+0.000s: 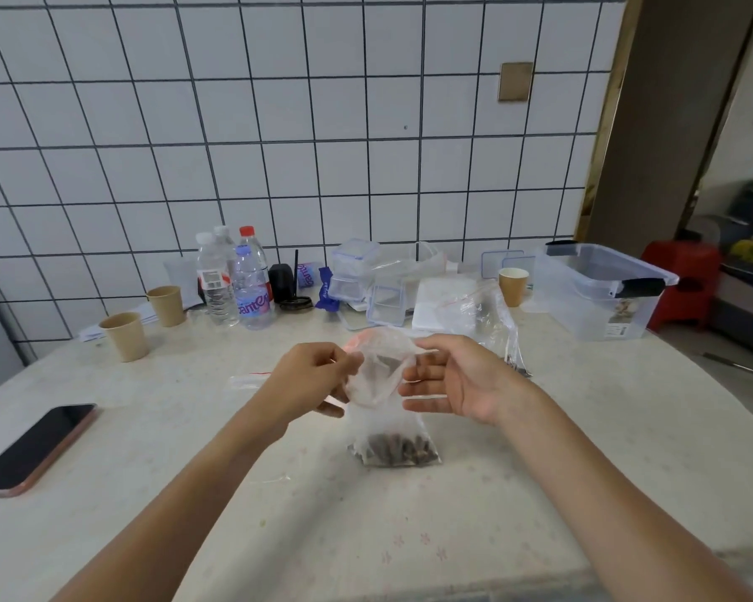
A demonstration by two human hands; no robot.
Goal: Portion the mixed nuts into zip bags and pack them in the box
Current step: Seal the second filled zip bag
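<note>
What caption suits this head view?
Both hands, left hand and right hand, hold open a zip bag of nuts.

Soft, even daylight fills the room with only faint shadows. The wall tiles (pixel 279 123) bow toward the edges, and the near foreground blurs.
</note>
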